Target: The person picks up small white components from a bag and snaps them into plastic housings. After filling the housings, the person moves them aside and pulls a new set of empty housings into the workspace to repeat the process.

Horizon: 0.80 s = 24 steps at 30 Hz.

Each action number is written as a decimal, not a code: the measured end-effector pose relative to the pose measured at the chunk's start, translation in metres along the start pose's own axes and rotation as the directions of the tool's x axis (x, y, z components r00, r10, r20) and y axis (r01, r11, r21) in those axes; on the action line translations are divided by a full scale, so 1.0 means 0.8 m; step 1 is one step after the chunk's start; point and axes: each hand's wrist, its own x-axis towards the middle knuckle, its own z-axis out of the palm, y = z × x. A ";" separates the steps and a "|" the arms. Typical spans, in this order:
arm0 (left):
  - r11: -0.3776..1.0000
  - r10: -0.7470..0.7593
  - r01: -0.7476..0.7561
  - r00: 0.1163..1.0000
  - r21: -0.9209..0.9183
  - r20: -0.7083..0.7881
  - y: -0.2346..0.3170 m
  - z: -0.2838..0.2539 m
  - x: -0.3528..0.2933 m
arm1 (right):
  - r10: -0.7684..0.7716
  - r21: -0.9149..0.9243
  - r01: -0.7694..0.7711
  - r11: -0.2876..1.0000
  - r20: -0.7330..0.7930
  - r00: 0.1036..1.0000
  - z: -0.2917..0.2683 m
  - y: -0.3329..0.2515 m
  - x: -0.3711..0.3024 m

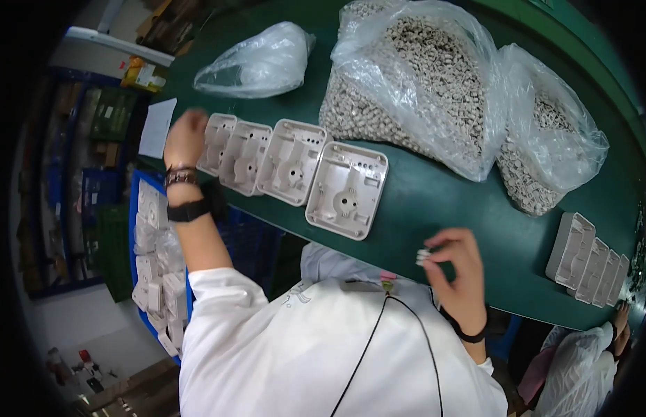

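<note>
A row of several open pale grey plastic boxes (348, 194) lies on the green table in front of me, open sides up, with small posts and holes inside. My left hand (186, 139) is at the left end of the row, beside the leftmost box (216, 144). Its fingers are blurred and partly hidden, so what they hold does not show. To the right of the row, near the table's front edge, my right hand (460, 267) pinches small white plastic parts (422, 256) between thumb and fingers.
Two clear bags of small beige parts (434, 76) (538, 153) stand at the back. A crumpled plastic bag (264, 62) and a paper sheet (157, 128) lie at left. More boxes (573, 250) sit at right, near another person's hand (620, 320). A blue crate (137, 229) holds white parts.
</note>
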 end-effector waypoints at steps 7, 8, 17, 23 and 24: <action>0.982 -0.169 0.149 0.968 0.113 0.186 -0.089 0.082 0.000 | 0.035 0.039 -0.038 0.999 0.066 0.997 0.071 0.006 0.046; 0.987 -0.163 0.156 0.961 0.046 0.222 -0.085 0.081 0.001 | 0.057 0.130 -0.070 0.989 0.103 0.993 0.069 0.006 0.048; 0.971 0.134 -0.069 0.951 -0.231 0.277 -0.004 0.051 -0.062 | 0.257 0.081 -0.257 0.963 0.017 0.966 -0.024 0.013 0.001; 0.891 0.287 -0.147 0.915 -0.429 0.283 0.082 0.049 -0.104 | 0.342 -0.104 -0.384 0.917 -0.290 0.894 -0.090 0.011 -0.045; 0.898 0.280 -0.133 0.908 -0.419 0.311 0.094 0.048 -0.107 | 0.311 -0.187 -0.389 0.902 -0.343 0.886 -0.097 0.010 -0.044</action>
